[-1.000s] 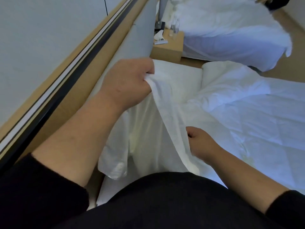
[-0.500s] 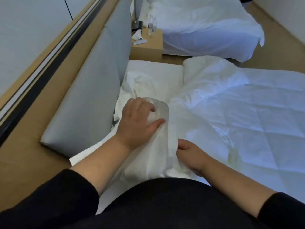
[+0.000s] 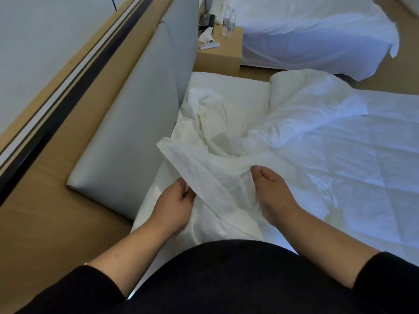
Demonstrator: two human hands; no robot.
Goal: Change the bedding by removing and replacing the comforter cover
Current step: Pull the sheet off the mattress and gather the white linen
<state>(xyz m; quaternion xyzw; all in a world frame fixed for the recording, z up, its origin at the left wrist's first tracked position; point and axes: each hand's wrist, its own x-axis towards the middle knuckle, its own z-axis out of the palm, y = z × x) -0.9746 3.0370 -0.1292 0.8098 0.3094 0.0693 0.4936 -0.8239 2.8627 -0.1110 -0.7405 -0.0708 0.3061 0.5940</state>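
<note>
The white comforter cover (image 3: 210, 177) lies bunched at the head end of the near bed (image 3: 226, 87), beside the grey headboard (image 3: 136, 141), with the quilted comforter (image 3: 340, 155) spread to its right. The left hand (image 3: 175, 206) grips a fold of the cover, fingers curled round the cloth, forearm reaching forward from a black sleeve. The right hand (image 3: 269, 191) pinches the cover between thumb and fingers. A wooden nightstand (image 3: 222, 55) with two bottles (image 3: 227, 20) stands between the beds.

Hotel bedroom, twin beds (image 3: 317, 30), nightstand (image 3: 221, 56)
</note>
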